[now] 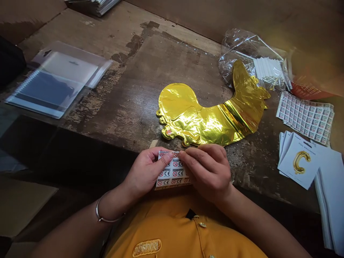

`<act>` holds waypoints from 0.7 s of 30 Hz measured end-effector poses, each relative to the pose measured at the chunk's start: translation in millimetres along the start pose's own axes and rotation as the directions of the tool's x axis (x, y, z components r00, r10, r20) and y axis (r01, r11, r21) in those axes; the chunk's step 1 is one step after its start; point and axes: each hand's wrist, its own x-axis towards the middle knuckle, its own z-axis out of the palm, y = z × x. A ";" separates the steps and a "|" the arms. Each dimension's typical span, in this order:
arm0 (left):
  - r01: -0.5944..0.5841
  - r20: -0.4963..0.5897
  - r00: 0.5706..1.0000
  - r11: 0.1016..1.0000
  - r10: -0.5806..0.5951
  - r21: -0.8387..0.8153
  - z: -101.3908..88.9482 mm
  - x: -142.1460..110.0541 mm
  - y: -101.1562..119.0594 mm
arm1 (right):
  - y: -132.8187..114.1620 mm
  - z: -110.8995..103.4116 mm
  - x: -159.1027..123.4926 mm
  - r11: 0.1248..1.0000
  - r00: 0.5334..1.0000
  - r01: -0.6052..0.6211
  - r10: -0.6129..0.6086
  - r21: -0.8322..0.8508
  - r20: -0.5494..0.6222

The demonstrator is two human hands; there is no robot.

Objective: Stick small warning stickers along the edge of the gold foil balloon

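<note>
Between my two hands, close to my body at the table's front edge, is a sheet of stickers (168,174) printed with CE marks and red warning signs. My left hand (147,168) grips its left side, thumb on top. At the sheet's upper right, the fingers of my right hand (208,168) pinch together and cover part of it; whether a single sticker is between the fingertips cannot be made out. Just beyond my hands lies a flat gold foil balloon (204,122), curved, with several small tabs along its edge.
Clear plastic sleeves (59,79) lie at left on the worn wooden table (113,111). At right are a clear bag of white sticks (268,70), more sticker sheets (305,114) and foil balloon cards (299,159). Papers (98,5) are stacked at the back.
</note>
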 end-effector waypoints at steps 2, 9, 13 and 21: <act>0.012 0.041 0.999 1.000 -0.011 -0.028 -1.1 -0.9 -0.4 | 2.7 2.5 -2.5 0.998 0.998 0.061 -0.061 -0.009 -0.018; 0.069 0.038 0.997 0.995 -0.067 -0.069 -5.3 2.3 -7.6 | -1.8 4.9 -2.6 0.997 0.999 0.052 -0.053 0.064 0.010; -0.064 0.012 0.998 0.980 0.063 0.188 -6.8 0.4 -0.4 | -0.7 -11.8 14.8 0.924 0.961 -0.263 0.275 0.278 -0.007; -0.631 0.612 0.572 -0.184 0.546 0.754 -24.5 17.9 28.4 | 54.8 19.2 52.2 0.505 0.671 -0.709 0.698 0.492 0.251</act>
